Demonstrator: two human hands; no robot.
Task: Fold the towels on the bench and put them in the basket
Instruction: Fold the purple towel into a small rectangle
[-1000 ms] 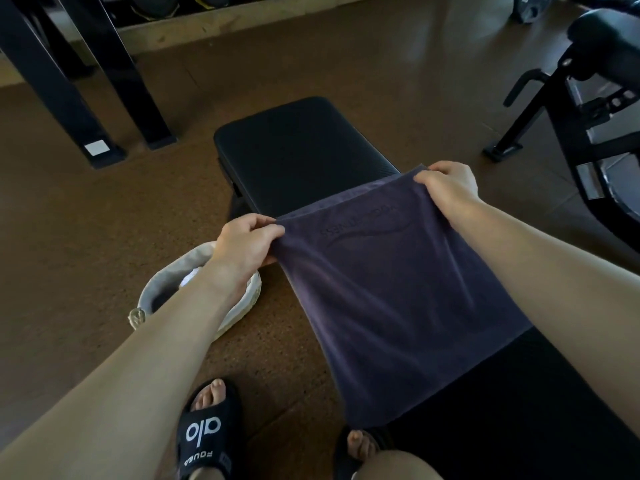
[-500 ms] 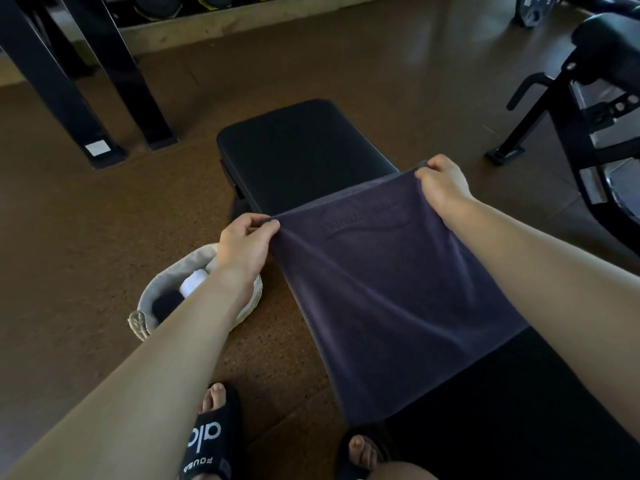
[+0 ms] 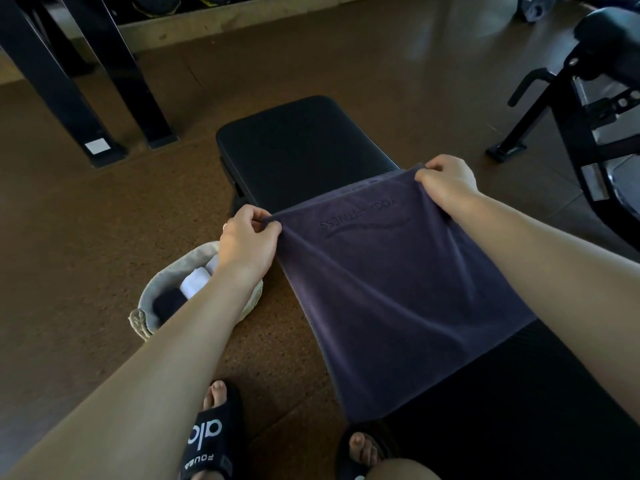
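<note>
We see the brown floor (image 3: 104, 237) of a gym, and on it a black padded desk (image 3: 298, 147) that runs from the lower right toward the middle of the view. Black frame legs (image 3: 86, 98) stand on the floor at the upper left, and another black machine (image 3: 588, 98) stands at the upper right. Over the middle of the desk we find a dark purple towel (image 3: 398, 289), held taut along its far edge; its left part reaches past the desk's left edge and hangs over the floor, while its right part lies across the padding. Embossed lettering near the far edge reads upside down to us. On the floor just beside the desk's left edge sits a pale woven basket (image 3: 138, 320), partly hidden under the left forearm; inside it we make out a white roll (image 3: 194, 282) and a dark roll (image 3: 169, 303) side by side. The left hand (image 3: 247, 240) pinches the towel's far left corner, fingers curled on the cloth, off the desk's left edge. The right hand (image 3: 446, 183) grips the far right corner above the desk's right side. Black slides (image 3: 207, 441) cover the feet at the bottom
</note>
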